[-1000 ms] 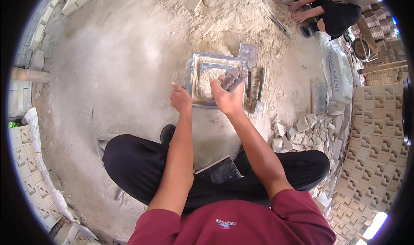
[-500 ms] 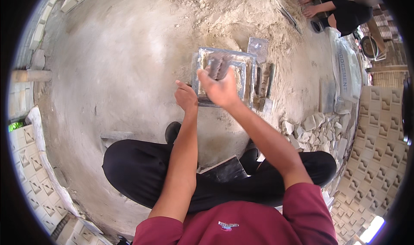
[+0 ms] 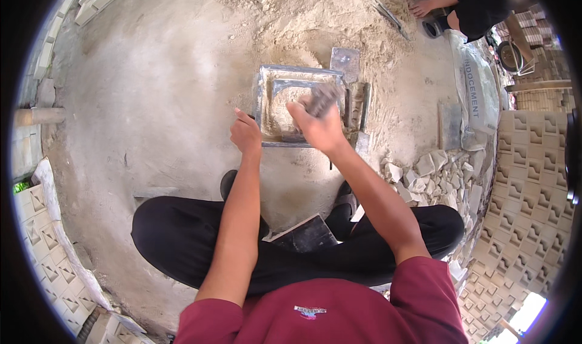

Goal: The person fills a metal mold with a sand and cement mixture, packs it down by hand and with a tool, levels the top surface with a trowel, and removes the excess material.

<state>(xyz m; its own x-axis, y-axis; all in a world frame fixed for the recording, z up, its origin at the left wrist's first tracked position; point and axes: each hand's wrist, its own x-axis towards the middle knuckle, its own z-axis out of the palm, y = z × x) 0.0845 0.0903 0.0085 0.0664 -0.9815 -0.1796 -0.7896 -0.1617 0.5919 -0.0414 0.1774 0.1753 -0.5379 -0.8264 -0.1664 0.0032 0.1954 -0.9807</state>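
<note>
A square metal mould frame (image 3: 259, 95) lies on the floor in front of me, with pale powder and a smaller inner frame (image 3: 303, 83) inside it. My right hand (image 3: 321, 129) is closed around a dark, ridged, brush-like block (image 3: 323, 98) above the mould's right part; motion smears the block. At the mould's left side, my left hand (image 3: 245, 135) is partly curled against the edge, its index finger pointing outward. Its other fingers are partly hidden. A dark flat bar (image 3: 294, 136) lies along the inside of the near edge.
Loose pale powder (image 3: 291, 35) spreads beyond the mould. Beside it are a metal plate (image 3: 345, 63) and a narrow bar (image 3: 365, 107). Broken pieces (image 3: 433, 174) lie at right, near stacked patterned blocks (image 3: 521, 180). A dark plate (image 3: 306, 235) lies between my feet. Another person's hands (image 3: 418, 1) are at upper right.
The whole view has shifted slightly, moving the scene left. My right hand with the block has moved right and nearer across the mould, uncovering more of the powder. The left hand stays at its edge.
</note>
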